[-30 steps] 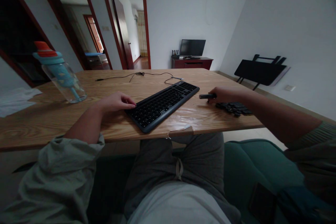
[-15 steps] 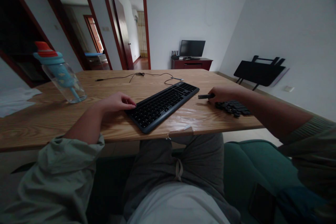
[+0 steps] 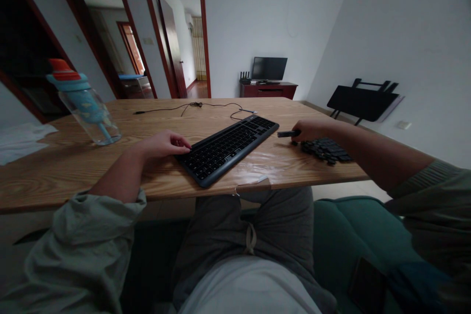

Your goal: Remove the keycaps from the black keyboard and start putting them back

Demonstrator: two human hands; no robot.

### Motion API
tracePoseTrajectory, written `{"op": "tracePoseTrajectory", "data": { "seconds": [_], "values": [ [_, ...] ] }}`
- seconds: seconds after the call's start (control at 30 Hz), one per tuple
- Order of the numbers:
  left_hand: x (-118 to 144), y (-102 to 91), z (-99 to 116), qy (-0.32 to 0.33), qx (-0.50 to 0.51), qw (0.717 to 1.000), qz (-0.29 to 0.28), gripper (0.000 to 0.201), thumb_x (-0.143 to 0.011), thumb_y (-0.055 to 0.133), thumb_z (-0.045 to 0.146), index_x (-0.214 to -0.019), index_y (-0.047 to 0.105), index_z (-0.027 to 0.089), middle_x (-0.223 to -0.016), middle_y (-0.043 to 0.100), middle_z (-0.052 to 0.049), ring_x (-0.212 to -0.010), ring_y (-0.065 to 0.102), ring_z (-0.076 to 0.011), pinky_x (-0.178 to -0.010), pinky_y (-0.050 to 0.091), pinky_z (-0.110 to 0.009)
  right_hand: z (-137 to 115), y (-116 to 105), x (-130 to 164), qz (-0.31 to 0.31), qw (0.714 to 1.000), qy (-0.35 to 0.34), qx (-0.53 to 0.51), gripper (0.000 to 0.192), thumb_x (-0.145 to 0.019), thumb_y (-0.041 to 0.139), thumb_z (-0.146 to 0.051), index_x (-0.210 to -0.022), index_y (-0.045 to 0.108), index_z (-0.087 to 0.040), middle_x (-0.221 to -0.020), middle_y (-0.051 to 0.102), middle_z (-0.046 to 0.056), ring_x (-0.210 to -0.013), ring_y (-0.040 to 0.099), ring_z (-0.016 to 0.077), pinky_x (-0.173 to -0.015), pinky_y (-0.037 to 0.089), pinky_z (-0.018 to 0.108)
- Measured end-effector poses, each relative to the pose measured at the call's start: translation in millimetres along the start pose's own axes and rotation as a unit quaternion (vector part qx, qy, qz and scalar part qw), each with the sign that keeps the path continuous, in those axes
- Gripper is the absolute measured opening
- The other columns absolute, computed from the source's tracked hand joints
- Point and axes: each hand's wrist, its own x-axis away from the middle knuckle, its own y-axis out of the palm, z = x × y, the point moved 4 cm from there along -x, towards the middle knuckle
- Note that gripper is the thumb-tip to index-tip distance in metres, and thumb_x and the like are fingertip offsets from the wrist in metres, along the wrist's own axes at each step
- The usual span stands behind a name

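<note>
A black keyboard lies at a slant on the wooden table, its keys showing bare switch plates or dark caps; which, I cannot tell. My left hand is closed at the keyboard's left back corner, thumb and fingers pinching its edge. To the right of the keyboard, my right hand is closed around a short, dark, bar-like tool that points left, just above the table. Beneath and beside that hand spreads a pile of loose dark keycaps, partly hidden by my forearm.
A clear bottle with a red and blue lid stands at the left, beside white tissues. A thin black cable runs across the table behind the keyboard. A torn edge strip shows at the table's front.
My right hand has barely shifted, and the tool has turned slightly in its grip. The left hand and the keyboard stay where they were.
</note>
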Motion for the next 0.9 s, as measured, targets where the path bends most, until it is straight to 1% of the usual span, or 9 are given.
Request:
{"op": "tracePoseTrajectory", "data": {
  "seconds": [0.1,0.17,0.23,0.33,0.4,0.47,0.6,0.8,0.9],
  "values": [
    [0.3,0.0,0.8,0.005,-0.001,1.0,-0.004,0.045,-0.061,0.082,0.055,-0.092,0.082,0.023,-0.092,0.079,-0.006,-0.088,0.069,-0.0249,-0.081,0.053,-0.033,0.6,-5.6,2.9,0.014,1.0,0.003,0.01,0.001,-0.072,0.076,-0.015,-0.071,0.075,-0.015,-0.057,0.065,0.004,-0.052,0.047,0.013,-0.057,0.032,0.031],
    [0.5,-0.2,1.0,0.006,0.0,1.0,-0.006,0.045,-0.061,0.082,0.055,-0.092,0.082,0.023,-0.092,0.079,-0.006,-0.088,0.069,-0.025,-0.081,0.053,-0.033,0.5,-8.9,5.0,0.017,1.0,-0.004,0.011,0.004,-0.073,0.077,-0.019,-0.077,0.077,-0.016,-0.06,0.067,0.004,-0.054,0.049,0.0135,-0.058,0.033,0.031],
    [0.3,-0.4,0.8,0.008,-0.003,1.0,-0.009,0.045,-0.062,0.082,0.055,-0.093,0.082,0.023,-0.092,0.079,-0.006,-0.088,0.069,-0.025,-0.081,0.053,-0.033,0.5,-9.4,6.5,0.009,1.0,-0.014,0.018,0.009,-0.072,0.079,-0.025,-0.079,0.078,-0.019,-0.063,0.069,0.004,-0.056,0.051,0.0143,-0.059,0.034,0.03],
    [0.0,-0.4,0.1,0.012,-0.01,1.0,-0.008,0.045,-0.063,0.081,0.056,-0.093,0.081,0.023,-0.092,0.079,-0.006,-0.088,0.069,-0.025,-0.08,0.054,-0.033,2.2,-5.2,6.7,-0.011,0.999,-0.023,0.032,0.013,-0.068,0.082,-0.031,-0.076,0.078,-0.022,-0.064,0.068,0.002,-0.056,0.053,0.0153,-0.058,0.035,0.029],
    [-0.1,0.0,-0.3,0.012,-0.011,1.0,-0.006,0.046,-0.063,0.081,0.056,-0.094,0.081,0.022,-0.091,0.079,-0.006,-0.087,0.069,-0.025,-0.08,0.054,-0.033,3.9,-2.1,6.0,-0.018,0.999,-0.025,0.043,0.013,-0.07,0.082,-0.031,-0.078,0.079,-0.021,-0.064,0.069,0.003,-0.056,0.053,0.0154,-0.058,0.035,0.029],
    [0.1,0.3,-0.2,0.013,-0.012,1.0,-0.002,0.047,-0.063,0.081,0.056,-0.094,0.081,0.022,-0.091,0.079,-0.006,-0.087,0.069,-0.0249,-0.079,0.054,-0.033,5.3,-0.7,5.2,-0.021,0.998,-0.021,0.06,0.015,-0.074,0.079,-0.029,-0.083,0.08,-0.018,-0.067,0.071,0.005,-0.058,0.053,0.0154,-0.06,0.036,0.03],
    [0.1,0.5,-0.8,0.013,-0.012,1.0,0.002,0.047,-0.062,0.081,0.057,-0.093,0.081,0.022,-0.091,0.078,-0.006,-0.085,0.069,-0.0246,-0.08,0.054,-0.033,4.5,-3.6,5.2,-0.027,0.995,-0.01,0.092,0.018,-0.08,0.073,-0.025,-0.089,0.081,-0.012,-0.072,0.073,0.011,-0.061,0.054,0.0154,-0.065,0.037,0.03],
    [-1.5,-0.1,-3.3,0.016,0.01,1.0,-0.005,0.049,-0.061,0.082,0.057,-0.095,0.081,0.022,-0.09,0.078,-0.006,-0.086,0.069,-0.0258,-0.08,0.054,-0.035,0.8,-8.9,7.5,-0.038,0.994,0.0,0.104,0.024,-0.082,0.069,-0.025,-0.099,0.081,-0.013,-0.087,0.076,0.014,-0.063,0.057,0.016,-0.065,0.037,0.03],
    [-2.0,-0.4,-3.6,0.018,0.012,1.0,-0.003,0.052,-0.062,0.081,0.059,-0.097,0.081,0.021,-0.09,0.078,-0.007,-0.088,0.068,-0.0266,-0.081,0.053,-0.037,0.7,-9.7,10.3,-0.039,0.995,-0.01,0.086,0.025,-0.084,0.067,-0.025,-0.101,0.081,-0.014,-0.09,0.077,0.015,-0.065,0.059,0.0152,-0.066,0.037,0.03]
  ]
}}
